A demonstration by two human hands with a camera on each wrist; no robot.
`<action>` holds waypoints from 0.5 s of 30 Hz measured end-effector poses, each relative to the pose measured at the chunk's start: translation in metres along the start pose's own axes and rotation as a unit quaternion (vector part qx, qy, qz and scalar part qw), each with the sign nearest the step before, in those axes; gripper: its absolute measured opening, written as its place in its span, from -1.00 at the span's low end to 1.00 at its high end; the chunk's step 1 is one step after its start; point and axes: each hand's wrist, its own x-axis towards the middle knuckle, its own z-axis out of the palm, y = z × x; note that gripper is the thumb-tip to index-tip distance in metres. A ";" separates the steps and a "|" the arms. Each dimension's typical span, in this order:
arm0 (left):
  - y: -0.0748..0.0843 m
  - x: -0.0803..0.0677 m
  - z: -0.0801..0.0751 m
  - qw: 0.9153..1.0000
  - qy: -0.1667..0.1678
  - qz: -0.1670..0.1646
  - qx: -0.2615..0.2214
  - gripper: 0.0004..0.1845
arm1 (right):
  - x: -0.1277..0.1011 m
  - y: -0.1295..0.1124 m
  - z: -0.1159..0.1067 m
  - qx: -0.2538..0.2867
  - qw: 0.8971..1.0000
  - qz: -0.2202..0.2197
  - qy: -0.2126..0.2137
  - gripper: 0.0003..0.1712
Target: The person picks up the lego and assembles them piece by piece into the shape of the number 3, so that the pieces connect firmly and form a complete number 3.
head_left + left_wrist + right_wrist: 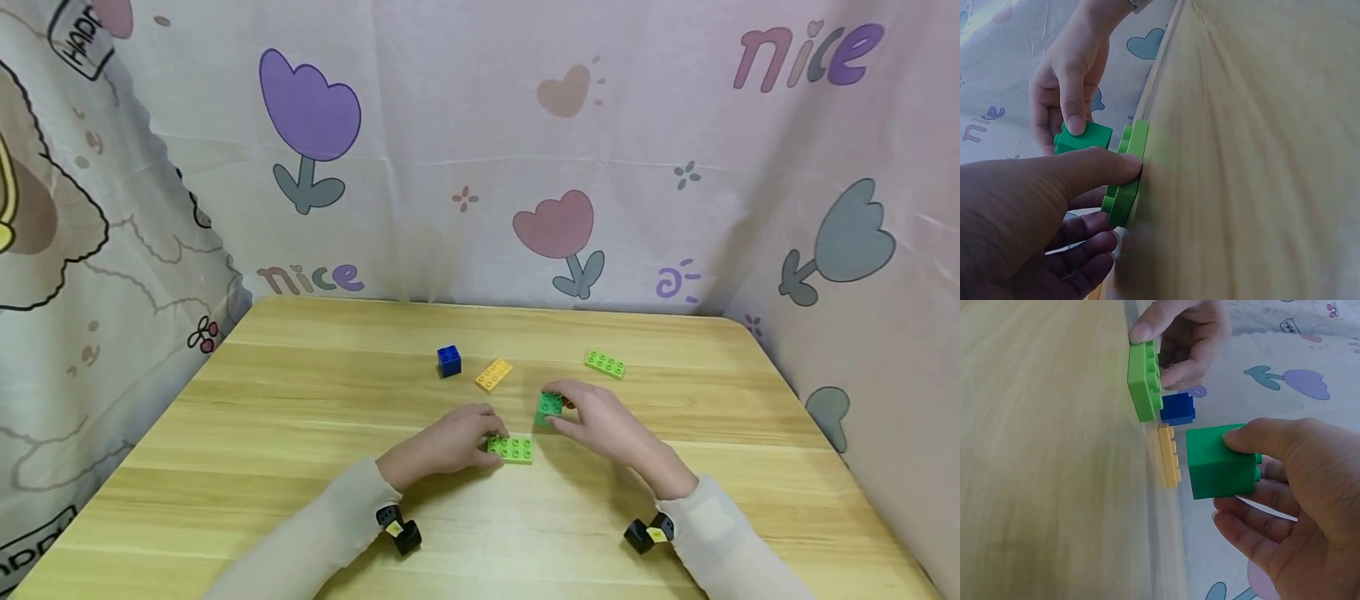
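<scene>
Holding the light green plate down on the bench, our left hand pinches its left end, long axis running left to right. Our right hand grasps the dark green cube between thumb and fingers, lifted just behind and right of the plate, so the right hand is nearer the cube. Farther back lie a blue cube, a yellow plate and another green plate. Printed cloth walls the wooden bench.

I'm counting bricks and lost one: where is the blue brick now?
In the head view, the blue brick sits mid-table, left of the yellow brick, beyond the left hand.
</scene>
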 end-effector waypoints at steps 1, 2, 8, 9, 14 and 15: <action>0.000 0.000 0.000 1.000 0.001 0.002 0.001 -0.63 | 0.000 -0.001 -0.001 0.003 1.000 -0.002 0.001 -0.47; 0.000 0.000 0.000 1.000 0.002 0.003 0.001 -0.63 | 0.000 -0.002 -0.001 0.006 1.000 -0.005 0.002 -0.47; 0.000 0.001 0.000 1.000 0.005 0.003 0.002 -0.63 | -0.002 -0.005 -0.003 0.036 0.999 -0.022 -0.001 -0.49; 0.000 0.001 0.000 1.000 0.005 0.003 0.004 -0.63 | -0.002 -0.006 -0.003 0.041 0.999 -0.025 -0.002 -0.50; 0.000 0.001 0.001 1.000 0.007 0.001 0.008 -0.62 | -0.002 -0.010 -0.003 0.060 0.997 -0.039 -0.010 -0.52; 0.000 0.000 0.001 1.000 0.007 0.002 0.008 -0.61 | -0.003 -0.011 -0.003 0.062 0.997 -0.041 -0.011 -0.52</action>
